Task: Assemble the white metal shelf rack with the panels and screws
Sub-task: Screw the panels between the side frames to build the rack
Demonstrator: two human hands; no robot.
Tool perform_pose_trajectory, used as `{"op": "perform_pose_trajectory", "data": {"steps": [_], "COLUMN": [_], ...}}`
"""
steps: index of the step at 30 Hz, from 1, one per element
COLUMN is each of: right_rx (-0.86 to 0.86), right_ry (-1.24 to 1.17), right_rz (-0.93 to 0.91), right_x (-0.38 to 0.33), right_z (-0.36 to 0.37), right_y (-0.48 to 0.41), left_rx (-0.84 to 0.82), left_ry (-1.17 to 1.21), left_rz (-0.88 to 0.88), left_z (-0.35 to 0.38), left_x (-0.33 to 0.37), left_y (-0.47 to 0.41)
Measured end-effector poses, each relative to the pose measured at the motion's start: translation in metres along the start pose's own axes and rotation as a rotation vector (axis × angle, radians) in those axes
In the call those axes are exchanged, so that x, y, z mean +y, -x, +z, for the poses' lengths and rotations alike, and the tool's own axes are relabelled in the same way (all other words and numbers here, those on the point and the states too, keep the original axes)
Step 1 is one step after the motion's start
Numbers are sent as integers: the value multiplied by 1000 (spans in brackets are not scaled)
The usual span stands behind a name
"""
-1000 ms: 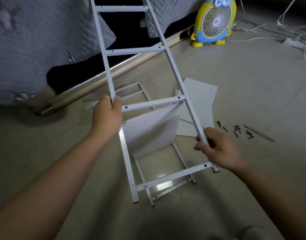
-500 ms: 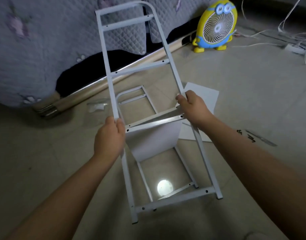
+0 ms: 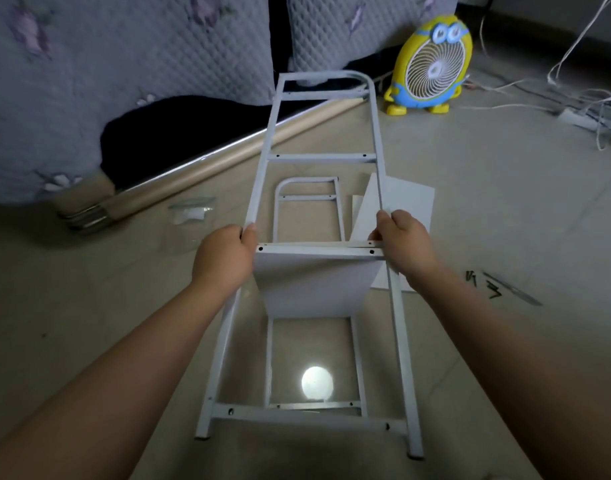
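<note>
I hold a white ladder-like side frame flat above the floor. My left hand grips its left rail and my right hand grips its right rail, both at the middle crossbar. A white panel stands on edge beneath that crossbar. A second side frame lies on the floor below. Loose white panels lie at the right. Several dark screws are scattered on the floor beyond my right forearm.
A quilted bed cover hangs at the back left over a rolled mat. A yellow cartoon fan stands at the back right, with white cables and a power strip beyond. A clear plastic bag lies left of the frame.
The held frame has swung level and square over the panel and lower frame. My right hand moved up from the frame's lower end to the middle crossbar.
</note>
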State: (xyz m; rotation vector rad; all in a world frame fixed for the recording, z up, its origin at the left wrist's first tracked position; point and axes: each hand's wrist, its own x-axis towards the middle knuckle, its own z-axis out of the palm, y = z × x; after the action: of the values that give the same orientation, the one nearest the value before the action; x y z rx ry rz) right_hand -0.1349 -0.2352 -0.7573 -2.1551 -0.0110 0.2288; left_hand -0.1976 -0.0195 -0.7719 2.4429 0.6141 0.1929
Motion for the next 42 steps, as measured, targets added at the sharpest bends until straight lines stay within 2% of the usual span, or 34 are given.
{"op": "perform_pose_trajectory", "data": {"steps": [8, 12, 17, 22, 27, 33, 35, 37, 38, 40, 42], "right_rx": [1, 6, 10, 22, 35, 59, 61, 63, 61, 59, 64], "right_ry": [201, 207, 280, 387, 298, 295, 298, 300, 302, 307, 316], "right_rz": [-37, -7, 1, -11, -7, -46, -49, -46, -44, -44, -43], "right_x": [-4, -3, -1, -2, 2, 3, 3, 3, 4, 5, 5], "right_z": [4, 6, 7, 8, 5, 5, 6, 5, 5, 5, 4], "right_y": [-25, -25, -24, -25, -25, -21, -21, -21, -21, -23, -23], "left_rx": [-4, -51, -152, -161, -165, -116, -45, 96, 115, 8, -71], "left_ry": [-46, -52, 10, 71, -64, -115, -254, -357, -350, -370, -507], "left_rz": [-44, -41, -26, -41, 1, 27, 93, 332, 486, 711, 804], "left_z": [5, 0, -9, -10, -11, -7, -12, -20, -24, -29, -30], "left_x": [2, 5, 6, 3, 5, 5, 8, 10, 10, 8, 6], "left_y": [-7, -9, -5, -5, -9, -6, -1, 4, 6, 6, 5]}}
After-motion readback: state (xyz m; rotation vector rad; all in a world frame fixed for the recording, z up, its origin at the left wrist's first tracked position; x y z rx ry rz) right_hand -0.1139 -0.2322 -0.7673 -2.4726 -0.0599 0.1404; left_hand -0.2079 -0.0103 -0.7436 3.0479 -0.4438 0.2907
